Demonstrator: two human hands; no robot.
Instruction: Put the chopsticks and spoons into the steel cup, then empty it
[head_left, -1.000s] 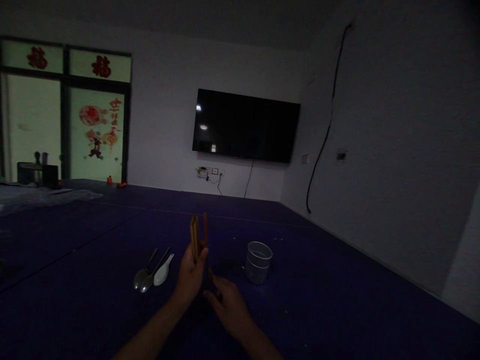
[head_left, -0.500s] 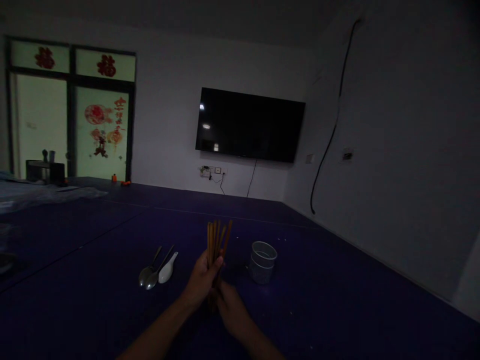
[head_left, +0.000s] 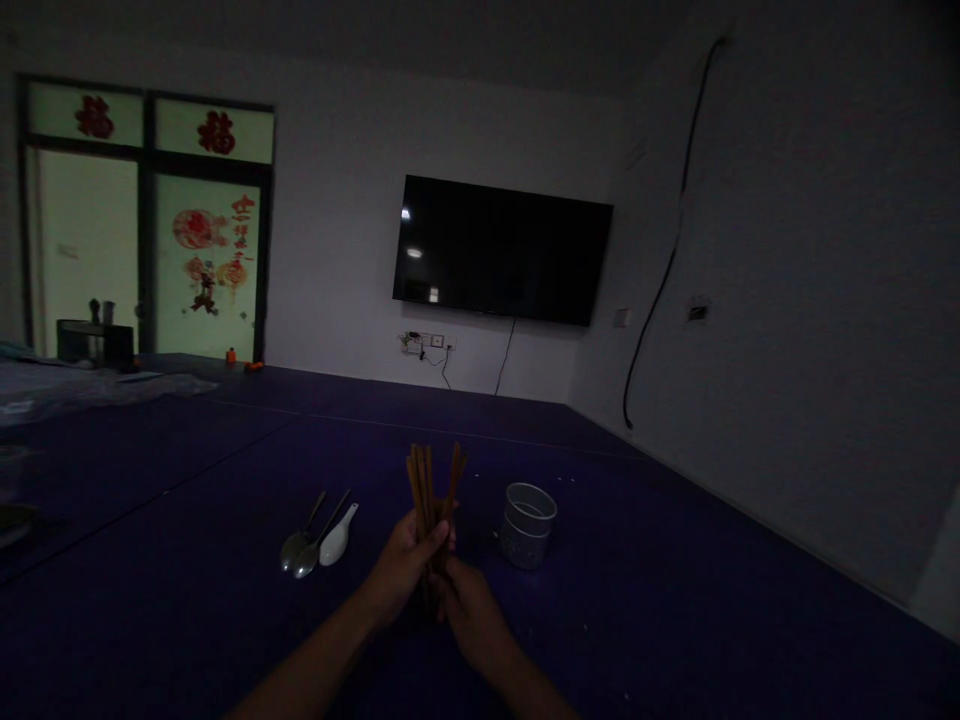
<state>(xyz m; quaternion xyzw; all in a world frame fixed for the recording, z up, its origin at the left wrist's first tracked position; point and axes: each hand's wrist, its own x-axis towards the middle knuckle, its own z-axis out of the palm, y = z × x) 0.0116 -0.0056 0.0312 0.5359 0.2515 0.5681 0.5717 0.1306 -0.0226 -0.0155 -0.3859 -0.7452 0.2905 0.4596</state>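
Observation:
A bundle of wooden chopsticks (head_left: pixel 421 485) stands nearly upright between my hands, its tops fanned into two groups. My left hand (head_left: pixel 411 555) is wrapped round the middle of the bundle, thumb across the front. Lower down, my right hand (head_left: pixel 466 605) is closed on the lower part of the chopsticks, its fingertips partly hidden behind them. Right of the hands stands a grey metal cylindrical holder (head_left: pixel 527 528) with an open top. To the left lie two metal spoons (head_left: pixel 307 558) and a white soup spoon (head_left: pixel 335 543), side by side.
The purple tabletop (head_left: pixel 637 600) stretches to the wall, with a few tiny white bits on it. Crumpled clear plastic (head_left: pixel 112 388) lies at the far left, near a partly visible dish (head_left: pixel 13 520). A black television (head_left: pixel 502 250) hangs on the back wall.
The chopstick tops have spread apart, with a few now leaning right, away from the rest. My right hand has moved slightly up and right. The spoons and metal holder stay put.

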